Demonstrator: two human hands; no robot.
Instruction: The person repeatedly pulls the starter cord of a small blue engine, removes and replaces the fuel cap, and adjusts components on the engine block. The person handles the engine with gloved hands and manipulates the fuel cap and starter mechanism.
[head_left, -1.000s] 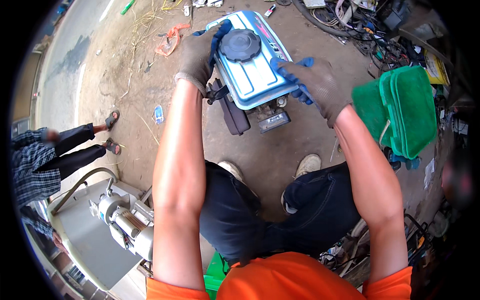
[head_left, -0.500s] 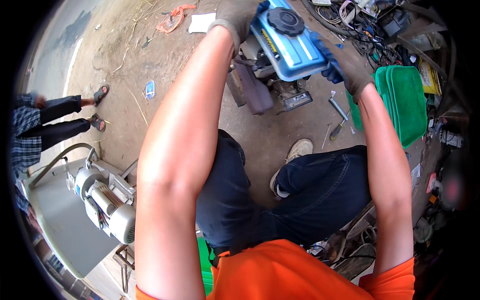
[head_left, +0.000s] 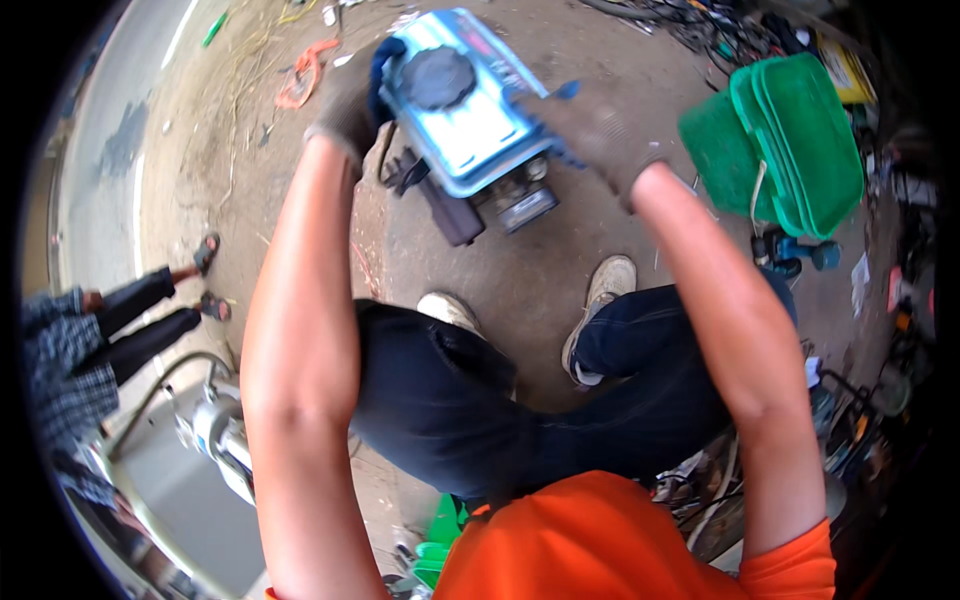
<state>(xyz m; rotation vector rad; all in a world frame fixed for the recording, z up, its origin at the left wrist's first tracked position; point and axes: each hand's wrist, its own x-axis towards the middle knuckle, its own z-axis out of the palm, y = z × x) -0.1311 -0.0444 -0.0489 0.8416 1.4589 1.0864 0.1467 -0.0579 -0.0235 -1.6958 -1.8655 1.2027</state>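
A blue metal fuel tank (head_left: 487, 140) with a round black cap (head_left: 437, 78) sits over a small engine (head_left: 524, 203), which it partly hides. A dark elongated housing (head_left: 452, 216) shows below the tank's near edge. My left hand (head_left: 352, 105), in a grey-brown glove with blue fingers, is closed on the tank's left side near the cap. On the opposite side, my right hand (head_left: 596, 128) grips the tank's right edge. That gloved hand is smeared by motion, and some of its fingers are hidden.
Green plastic tubs (head_left: 800, 145) stand to the right, with a blue-and-black power tool (head_left: 798, 252) nearby. Cables and scrap (head_left: 715, 35) lie at the back right. An orange bag (head_left: 303, 75) lies far left. Someone in a checked shirt (head_left: 68, 345) is beside a grey table (head_left: 165, 500) with a motor.
My view has shifted, and tank and engine now appear farther left. The tank has turned in view. Both hands stay at its sides. My left shoe has come into sight.
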